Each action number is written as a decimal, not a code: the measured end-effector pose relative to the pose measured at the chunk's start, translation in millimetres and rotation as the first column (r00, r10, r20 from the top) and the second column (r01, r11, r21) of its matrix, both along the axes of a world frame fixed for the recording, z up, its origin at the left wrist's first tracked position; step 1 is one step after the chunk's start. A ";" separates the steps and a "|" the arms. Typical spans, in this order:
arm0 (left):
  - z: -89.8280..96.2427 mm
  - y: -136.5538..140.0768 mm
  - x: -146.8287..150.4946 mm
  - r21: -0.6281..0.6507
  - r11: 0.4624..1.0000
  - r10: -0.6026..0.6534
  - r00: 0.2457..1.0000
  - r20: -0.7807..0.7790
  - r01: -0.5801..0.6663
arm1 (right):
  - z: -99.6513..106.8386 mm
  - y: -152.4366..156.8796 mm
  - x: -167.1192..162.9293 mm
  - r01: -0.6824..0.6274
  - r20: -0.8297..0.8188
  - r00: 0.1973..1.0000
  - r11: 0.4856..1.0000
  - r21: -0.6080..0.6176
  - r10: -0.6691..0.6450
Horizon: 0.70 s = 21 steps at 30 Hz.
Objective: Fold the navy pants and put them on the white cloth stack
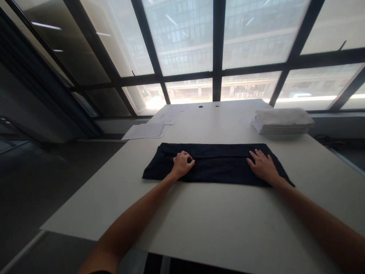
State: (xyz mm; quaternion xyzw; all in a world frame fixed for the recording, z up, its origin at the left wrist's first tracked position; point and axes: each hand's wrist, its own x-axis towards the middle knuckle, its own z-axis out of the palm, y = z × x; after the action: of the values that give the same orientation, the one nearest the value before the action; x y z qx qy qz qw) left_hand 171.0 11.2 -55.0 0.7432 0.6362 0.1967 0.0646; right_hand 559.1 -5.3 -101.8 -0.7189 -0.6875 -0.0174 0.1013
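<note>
A dark navy folded cloth [216, 163], possibly a garment, lies flat across the white table [205, 213] in front of me. A long crease or fold edge runs along its length. On its left part, my left hand [181, 164] has its fingers curled and thumb bent in, pinching at the cloth near that crease; the fingertips are partly hidden. Towards the cloth's right end, my right hand [262, 166] rests palm down on the fabric with its fingers spread.
A stack of folded whitish cloths [285, 121] stands at the back right of the table. Sheets of paper [145, 130] lie at the left edge. Two small dark spots [200, 106] show near the far edge, and large windows [188, 38] rise beyond.
</note>
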 end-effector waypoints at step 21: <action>-9.3 -15.0 16.6 -0.109 0.915 -0.404 0.880 -0.251 0.389 | 12.4 -11.5 -33.2 -0.236 -0.051 0.967 0.955 0.181 0.249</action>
State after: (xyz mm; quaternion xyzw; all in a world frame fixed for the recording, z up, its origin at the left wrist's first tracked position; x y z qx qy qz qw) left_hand 187.6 -3.8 -64.3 0.8752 0.4787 0.0594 0.0374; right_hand 526.0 -16.8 -89.4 -0.6175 -0.7623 -0.0381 0.1902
